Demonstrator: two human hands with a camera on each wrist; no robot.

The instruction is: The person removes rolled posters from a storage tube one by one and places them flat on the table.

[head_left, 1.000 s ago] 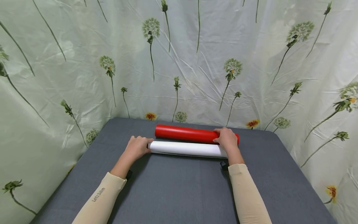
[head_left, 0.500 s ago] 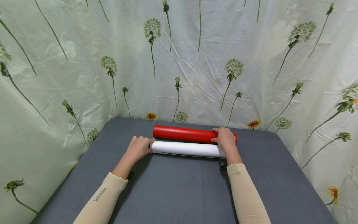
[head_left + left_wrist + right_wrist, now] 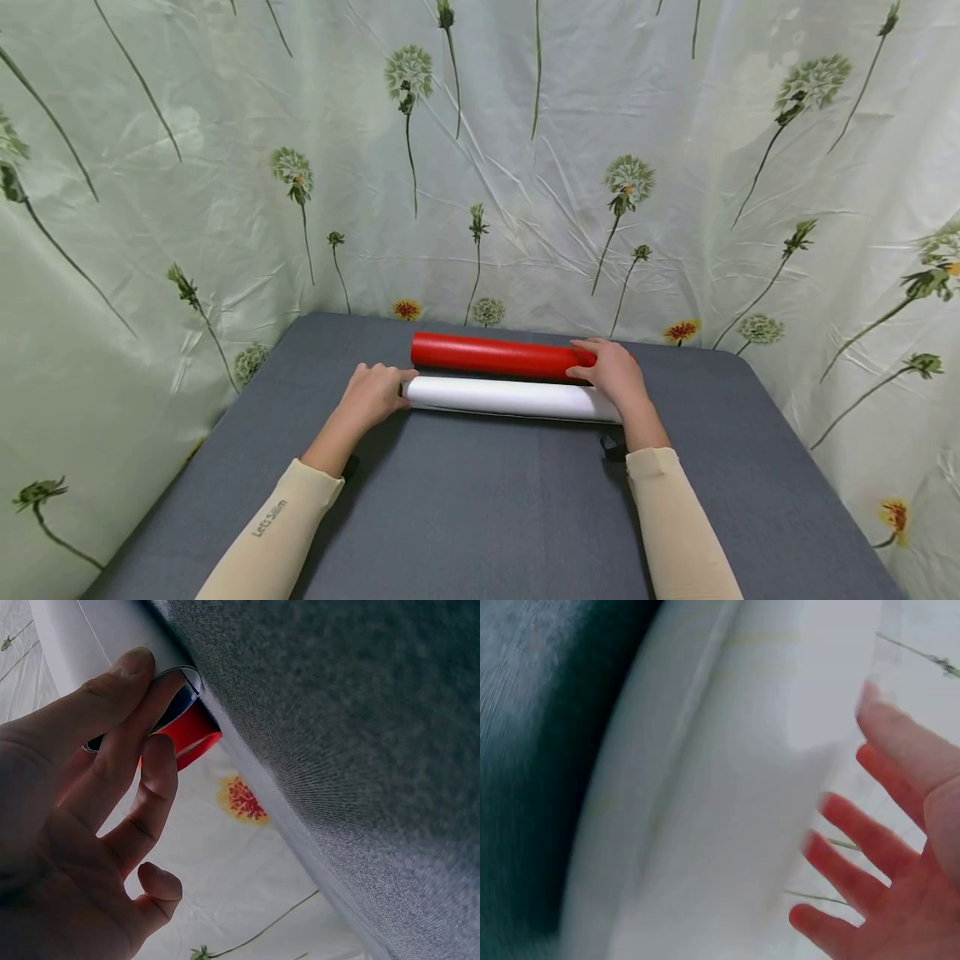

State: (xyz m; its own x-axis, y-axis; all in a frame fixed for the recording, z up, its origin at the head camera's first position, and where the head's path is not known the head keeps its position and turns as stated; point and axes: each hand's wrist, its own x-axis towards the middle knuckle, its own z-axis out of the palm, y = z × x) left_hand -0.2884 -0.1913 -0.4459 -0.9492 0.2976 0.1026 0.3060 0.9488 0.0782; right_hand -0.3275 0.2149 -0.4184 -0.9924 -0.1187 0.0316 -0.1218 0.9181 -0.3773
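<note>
A white roll, seemingly a rolled sheet, lies across the dark table with a glossy red roll just behind it. My left hand pinches the white roll's left end. In the left wrist view the thumb presses the outside while the forefinger goes into the dark hollow end. My right hand is spread over the right part of both rolls and covers part of them. In the right wrist view its fingers are extended and apart, beside the blurred white roll.
The grey cloth-covered table extends in front of the rolls and to both sides. A curtain printed with dandelions hangs behind the table and round its sides. Black wrist straps show at both forearms.
The red roll first shifted slightly left under my right hand. Since then the right hand and forearm have moved to the right. My left hand has kept its pinch on the white roll.
</note>
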